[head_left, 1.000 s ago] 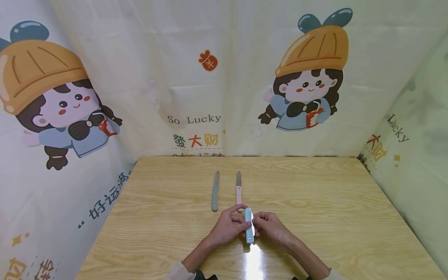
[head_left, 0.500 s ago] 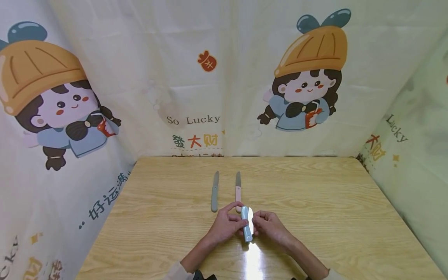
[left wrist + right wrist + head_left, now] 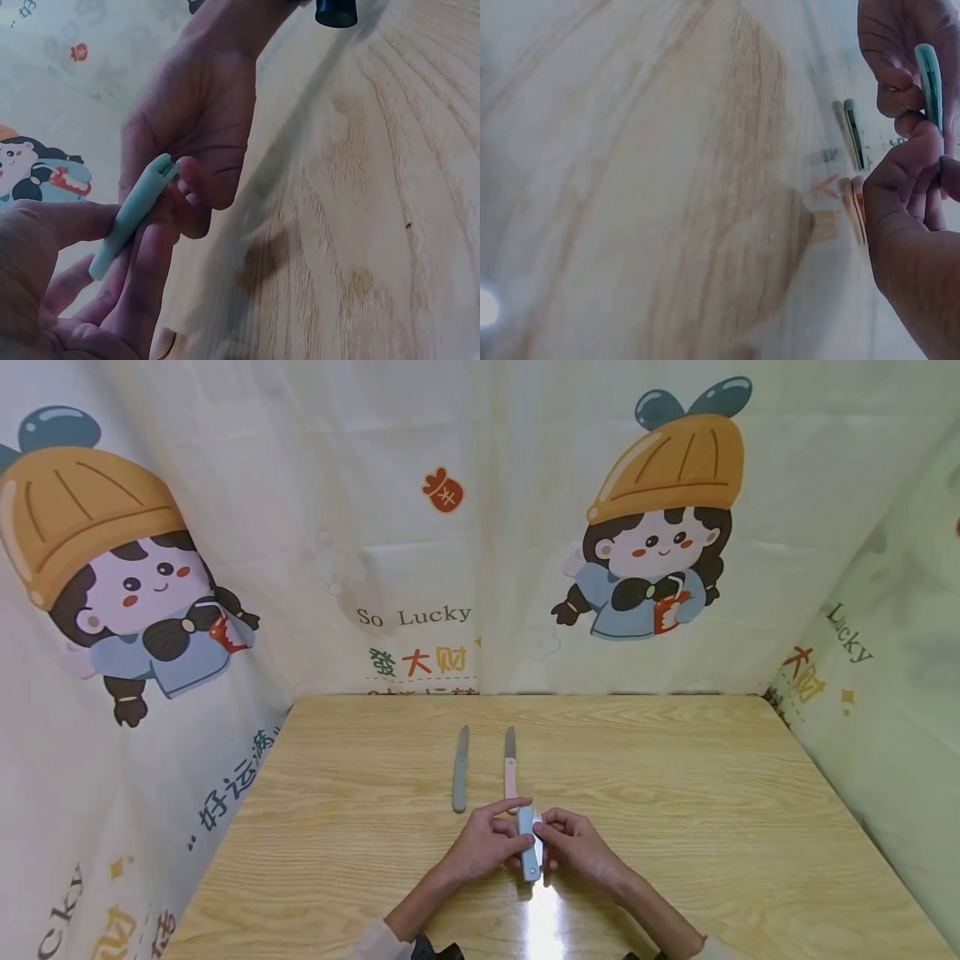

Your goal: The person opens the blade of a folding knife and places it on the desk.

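In the head view my left hand holds the light blue handle of a folding knife, thumb on top and index finger stretched past its far end. A bright blade stands partly out along the handle's right side. The fingertips of my right hand pinch at that blade. From the left wrist, the knife handle shows its slotted end close to the right hand's fingers, with the blade hidden. In the right wrist view both hands meet around the knife.
Beyond the hands, an unfolded grey-green knife and an unfolded pink knife lie on the wooden table, blades pointing away. The left hand partly overlaps the pink handle's near end. A printed curtain hangs around the table's back and sides.
The folding knife has shifted slightly left and its tilt has varied, so the blade's glare grew and then lessened. The right fingertips have moved a little left against the blade.
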The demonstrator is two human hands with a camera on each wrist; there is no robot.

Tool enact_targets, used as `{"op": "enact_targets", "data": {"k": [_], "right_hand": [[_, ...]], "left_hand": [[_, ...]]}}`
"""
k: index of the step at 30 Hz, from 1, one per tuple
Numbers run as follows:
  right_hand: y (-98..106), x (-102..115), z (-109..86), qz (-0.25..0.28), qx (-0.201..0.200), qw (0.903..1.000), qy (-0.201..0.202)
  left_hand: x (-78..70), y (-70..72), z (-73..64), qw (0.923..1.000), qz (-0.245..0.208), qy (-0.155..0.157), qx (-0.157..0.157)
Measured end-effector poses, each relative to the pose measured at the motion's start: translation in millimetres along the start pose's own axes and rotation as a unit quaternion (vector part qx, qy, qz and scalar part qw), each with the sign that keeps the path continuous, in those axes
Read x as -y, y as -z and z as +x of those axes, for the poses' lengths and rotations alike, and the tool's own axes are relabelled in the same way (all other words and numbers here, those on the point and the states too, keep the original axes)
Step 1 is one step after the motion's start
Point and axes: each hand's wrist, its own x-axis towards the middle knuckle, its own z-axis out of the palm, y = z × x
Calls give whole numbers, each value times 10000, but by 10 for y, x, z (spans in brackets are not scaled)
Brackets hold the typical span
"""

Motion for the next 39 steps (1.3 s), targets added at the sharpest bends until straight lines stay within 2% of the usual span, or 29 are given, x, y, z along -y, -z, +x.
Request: {"op": "enact_targets", "data": {"k": [7,17,20,22,23,24,25,26,27,29,31,32,33,34,37,39], "right_hand": [[6,18,13,-145,-64,9998,125],[12,12,15,-315,-756,9966,76],[11,1,10,-324,-733,9967,159],[21,2,0,-401,-602,9971,223],[30,3,-6,-435,-522,9974,241],[40,7,-13,-474,-465,9975,249],[53,9,-20,-514,-412,9975,245],[66,12,-27,-567,-374,9974,233],[79,12,-32,-602,-337,9974,219],[101,14,-35,-626,-280,9975,192],[116,19,-32,-658,-223,9974,166],[123,25,-30,-667,-198,9974,168],[128,29,-27,-653,-176,9976,179],[131,41,-29,-648,-158,9976,180],[127,66,-30,-632,-147,9977,201],[117,73,-26,-660,-163,9974,230]], "left_hand": [[-7,-6,12,9998,-131,60,-122],[33,0,10,9973,-250,62,-682],[44,32,-10,9979,102,-10,-633],[46,69,-37,9935,949,-365,-510],[48,90,-50,9849,1543,-646,-442],[51,109,-63,9697,2209,-966,-382],[57,130,-70,9482,2853,-1362,-303],[65,147,-75,9212,3459,-1771,-215],[76,162,-74,8899,4007,-2176,-129],[100,179,-59,8296,4766,-2909,61],[125,185,-37,7818,5177,-3470,194],[138,184,-25,7597,5349,-3693,172],[147,179,-12,7408,5475,-3890,114],[153,174,-2,7241,5590,-4039,32],[149,157,4,7044,5781,-4116,-132],[139,145,-4,7001,5896,-4025,-160]]}}
